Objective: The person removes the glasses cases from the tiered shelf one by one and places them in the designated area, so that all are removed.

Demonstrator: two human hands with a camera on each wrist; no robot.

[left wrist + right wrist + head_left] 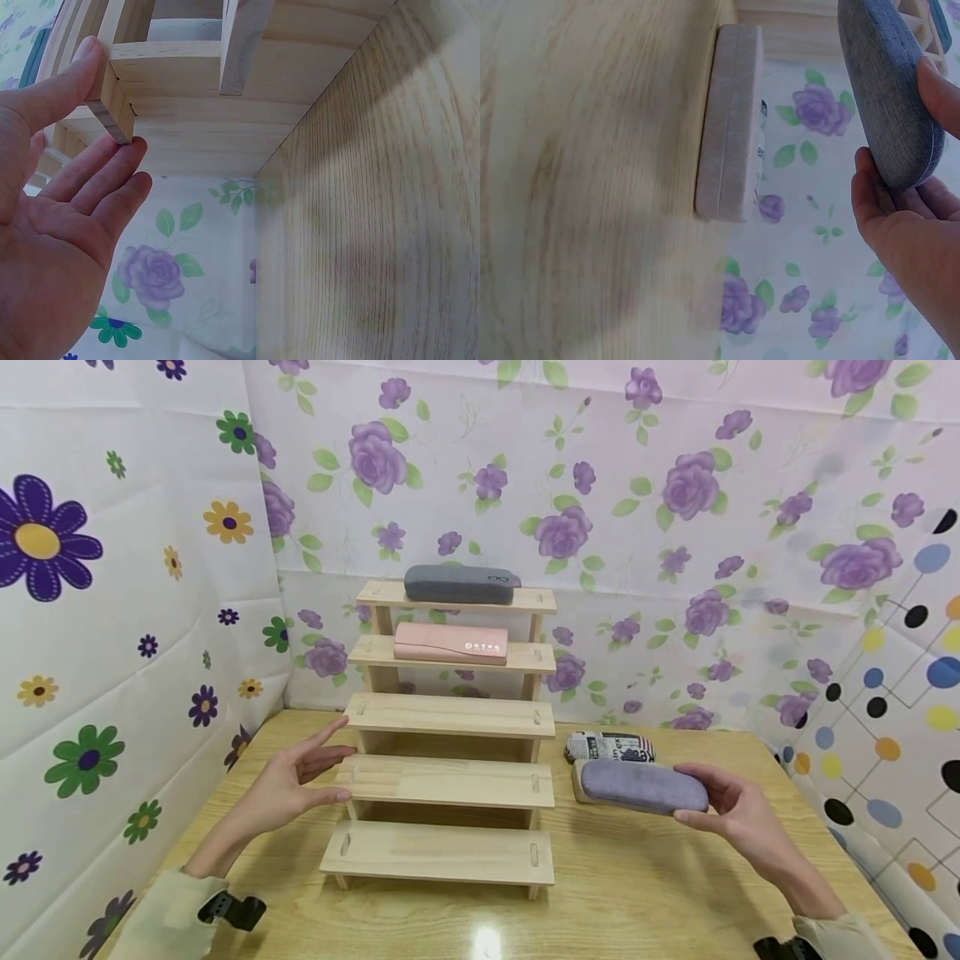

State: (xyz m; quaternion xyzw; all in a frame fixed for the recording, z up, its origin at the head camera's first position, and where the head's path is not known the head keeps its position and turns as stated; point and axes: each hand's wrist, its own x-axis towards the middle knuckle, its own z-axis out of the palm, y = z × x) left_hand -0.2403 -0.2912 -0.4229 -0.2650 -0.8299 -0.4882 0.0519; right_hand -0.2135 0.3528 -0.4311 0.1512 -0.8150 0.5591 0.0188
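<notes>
My right hand (746, 822) grips the right end of a blue-grey fabric glasses case (645, 787), thumb on one side and fingers on the other. In the right wrist view that case (892, 90) is held up off the table. A stepped wooden display rack (450, 781) stands in the middle. My left hand (281, 785) holds the left end of its second-lowest step, thumb at the front edge and fingers at the back; the left wrist view shows the board end (112, 112) between them. A grey glasses case (457, 585) lies on the top step, a pink one (450, 642) just below.
On the table (637, 893) right of the rack lies a beige glasses case (731, 124), mostly hidden behind the held one in the head view. Behind it is a newsprint-patterned case (609, 746). Flower-patterned cloth (465, 468) hangs at the back and left, dotted cloth (900, 760) at right.
</notes>
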